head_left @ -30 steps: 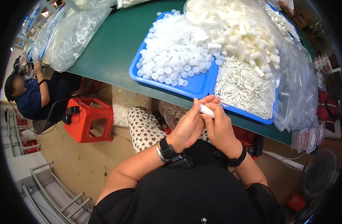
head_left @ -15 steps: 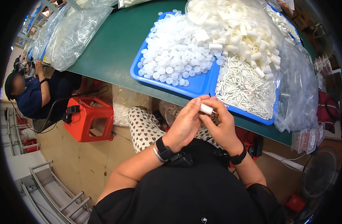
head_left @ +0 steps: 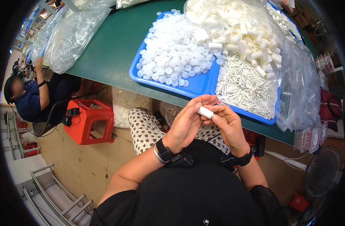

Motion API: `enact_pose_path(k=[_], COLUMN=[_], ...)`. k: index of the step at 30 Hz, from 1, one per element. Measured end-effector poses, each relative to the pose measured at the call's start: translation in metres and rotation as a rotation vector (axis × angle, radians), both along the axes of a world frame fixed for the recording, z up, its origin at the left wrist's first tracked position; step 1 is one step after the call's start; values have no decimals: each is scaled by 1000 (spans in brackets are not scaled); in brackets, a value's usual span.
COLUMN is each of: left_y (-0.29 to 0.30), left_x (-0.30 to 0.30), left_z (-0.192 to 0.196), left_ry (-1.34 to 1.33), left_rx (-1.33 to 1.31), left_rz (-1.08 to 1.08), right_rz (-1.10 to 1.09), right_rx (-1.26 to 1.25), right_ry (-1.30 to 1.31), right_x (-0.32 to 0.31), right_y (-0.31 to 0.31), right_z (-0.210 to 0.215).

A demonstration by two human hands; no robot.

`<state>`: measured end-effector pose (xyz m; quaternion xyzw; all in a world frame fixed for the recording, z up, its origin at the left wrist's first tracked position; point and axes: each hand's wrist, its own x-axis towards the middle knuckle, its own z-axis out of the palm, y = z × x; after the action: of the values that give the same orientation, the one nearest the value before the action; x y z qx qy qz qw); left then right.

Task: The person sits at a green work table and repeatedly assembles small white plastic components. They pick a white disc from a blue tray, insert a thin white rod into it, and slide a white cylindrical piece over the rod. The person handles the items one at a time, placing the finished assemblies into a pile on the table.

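Between my two hands, just in front of the table's near edge, is a short white cylinder (head_left: 205,112). My left hand (head_left: 183,126) is curled at its left end, with the thumb against it; its other fingers are partly hidden. My right hand (head_left: 229,122) pinches the right end between thumb and fingers. Just beyond my hands, the right-hand blue tray (head_left: 268,121) holds a heap of thin white pins (head_left: 244,88), with larger cream-white cylinders (head_left: 251,41) behind them. Translucent white discs with a centre mark (head_left: 172,56) are piled in the left-hand blue tray (head_left: 136,77).
Clear plastic bags lie on the green table (head_left: 104,49), one at the left (head_left: 74,37) and one at the right (head_left: 302,86). A red stool (head_left: 90,120) stands at left, near a seated person (head_left: 29,94). A black fan (head_left: 323,171) stands at lower right.
My right hand has shifted slightly right and down and now grips the cylinder's right end, where a thin tip showed before. The left fingers have loosened somewhat.
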<state>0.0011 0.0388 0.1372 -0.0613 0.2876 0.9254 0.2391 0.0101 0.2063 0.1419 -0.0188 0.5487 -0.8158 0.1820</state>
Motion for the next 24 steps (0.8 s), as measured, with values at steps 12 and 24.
enact_pose_path(k=[12, 24], left_y=[4, 0], left_x=[2, 3], left_z=[-1, -7], left_ry=[23, -40], left_rx=[-74, -13], left_rz=[9, -101], right_rz=[-13, -23], right_rx=[107, 347], right_ry=[32, 115], right_x=[4, 9], right_y=[1, -12], right_z=[-3, 0])
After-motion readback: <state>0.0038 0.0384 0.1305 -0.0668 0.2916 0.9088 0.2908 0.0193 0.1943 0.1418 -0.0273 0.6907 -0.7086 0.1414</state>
